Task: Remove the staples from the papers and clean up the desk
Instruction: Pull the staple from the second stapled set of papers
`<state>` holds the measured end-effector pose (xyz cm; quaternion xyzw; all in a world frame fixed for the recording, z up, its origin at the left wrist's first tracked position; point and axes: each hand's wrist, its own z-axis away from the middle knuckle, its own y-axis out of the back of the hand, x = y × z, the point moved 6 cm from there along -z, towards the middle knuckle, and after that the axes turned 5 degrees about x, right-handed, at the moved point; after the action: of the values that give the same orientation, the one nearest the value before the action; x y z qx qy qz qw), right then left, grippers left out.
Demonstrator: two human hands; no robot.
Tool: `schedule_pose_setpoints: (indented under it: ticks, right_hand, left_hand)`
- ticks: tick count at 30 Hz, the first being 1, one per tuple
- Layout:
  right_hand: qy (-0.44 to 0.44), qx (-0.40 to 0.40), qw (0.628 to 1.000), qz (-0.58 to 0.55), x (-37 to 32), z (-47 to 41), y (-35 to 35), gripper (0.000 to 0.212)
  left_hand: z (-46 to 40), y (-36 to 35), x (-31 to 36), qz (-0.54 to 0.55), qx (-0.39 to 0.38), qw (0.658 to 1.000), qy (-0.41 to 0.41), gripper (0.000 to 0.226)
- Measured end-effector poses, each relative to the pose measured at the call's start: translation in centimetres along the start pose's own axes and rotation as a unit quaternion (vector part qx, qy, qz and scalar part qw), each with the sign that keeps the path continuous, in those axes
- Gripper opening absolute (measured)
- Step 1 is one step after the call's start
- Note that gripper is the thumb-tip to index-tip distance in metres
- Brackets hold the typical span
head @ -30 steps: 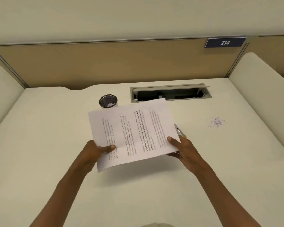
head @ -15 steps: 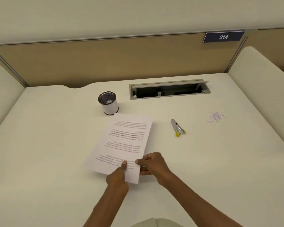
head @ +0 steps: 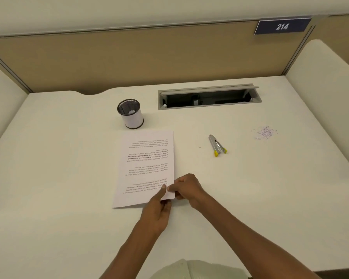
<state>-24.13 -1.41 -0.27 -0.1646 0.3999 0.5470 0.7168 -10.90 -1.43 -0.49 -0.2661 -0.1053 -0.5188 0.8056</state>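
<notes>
Head view: left hand has thumb on top of the printed papers at their near right corner, fingers curled under the edge; right hand pinches that same corner from the right side. Papers lie flat on the desk, text upside down. From the papers: mesh pen cup just beyond the far edge, yellow-tipped staple remover off to the right, pile of pulled staples farther right, open cable tray behind.

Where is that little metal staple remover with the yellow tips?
In the head view, the staple remover lies on the desk, right of the papers, untouched, between them and a small staple pile.
</notes>
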Motion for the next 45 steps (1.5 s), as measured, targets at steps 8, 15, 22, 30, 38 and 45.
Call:
schedule_pose_setpoints:
  ticks: [8, 15, 22, 30, 38, 45]
  right_hand:
    - [0.018, -0.023, 0.999, 0.016, -1.3, -1.1, 1.9, 0.029]
    - [0.055, 0.045, 0.997, 0.036, -2.6, -2.8, 5.1, 0.033]
    - [0.15, 0.37, 0.858, 0.322, -2.9, -6.5, 13.9, 0.059]
    - [0.146, 0.329, 0.885, 0.296, -1.9, -8.7, 14.8, 0.036]
    - [0.265, 0.228, 0.936, -0.04, -5.4, -3.4, 15.1, 0.039]
    - [0.166, -0.088, 0.953, -0.238, -4.4, -0.9, 10.3, 0.041]
  left_hand:
    - [0.8, 0.1, -1.9, -0.03, 0.007, 0.999, 0.041, 0.022]
    - [1.1, -2.3, -1.5, -0.027, 0.021, 0.999, -0.007, 0.018]
    - [1.3, -4.7, -1.0, 0.003, -0.002, 1.0, -0.03, 0.017]
    - [1.4, -5.9, -0.9, 0.008, -0.005, 1.0, -0.024, 0.017]
    - [1.5, -6.2, 0.3, 0.009, -0.012, 0.999, -0.048, 0.018]
    - [1.6, -6.4, 0.3, -0.013, -0.006, 0.998, -0.061, 0.017]
